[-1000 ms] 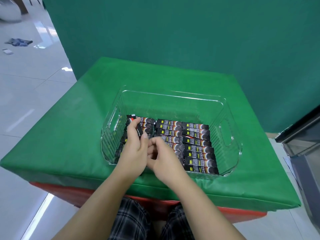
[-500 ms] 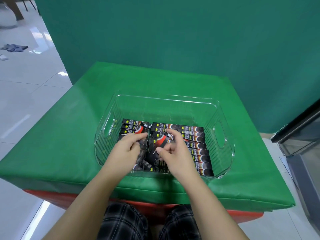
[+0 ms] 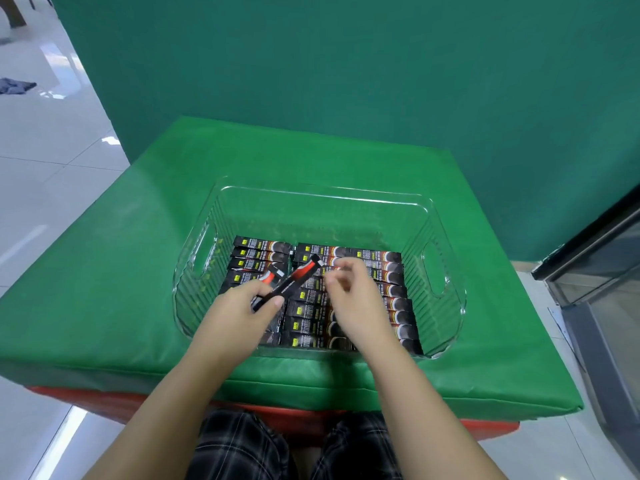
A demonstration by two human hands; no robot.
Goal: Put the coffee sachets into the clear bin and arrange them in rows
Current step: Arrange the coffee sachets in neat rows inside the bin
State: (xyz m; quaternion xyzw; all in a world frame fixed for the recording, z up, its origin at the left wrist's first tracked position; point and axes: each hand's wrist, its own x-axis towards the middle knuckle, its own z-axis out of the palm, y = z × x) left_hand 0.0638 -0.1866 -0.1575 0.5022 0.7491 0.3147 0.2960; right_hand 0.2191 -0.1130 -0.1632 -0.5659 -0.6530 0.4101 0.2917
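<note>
A clear bin point(image 3: 446, 237) with cut-out handles stands on the green-covered table point(image 3: 114, 271). Several black coffee sachets point(image 3: 377, 259) lie flat inside it in rows, filling the near and middle floor. My left hand point(image 3: 235, 313) is over the bin's near left part and pinches a black and red sachet point(image 3: 294, 280) that tilts up toward the far right. A second red-marked sachet point(image 3: 272, 277) sits just behind it, by the same fingers. My right hand point(image 3: 356, 303) hovers over the middle rows with its fingers curled and blurred; I see nothing in them.
The bin's far strip point(image 3: 322, 220) holds no sachets. A green backdrop point(image 3: 346, 64) rises behind the table. A dark glass-fronted cabinet point(image 3: 602, 271) stands at the right. White tiled floor point(image 3: 45, 168) lies to the left, with a dark cloth point(image 3: 15, 86) on it.
My right hand has let go of the red-marked sachet it held and moved a little right. My left hand now holds that sachet tilted above the rows.
</note>
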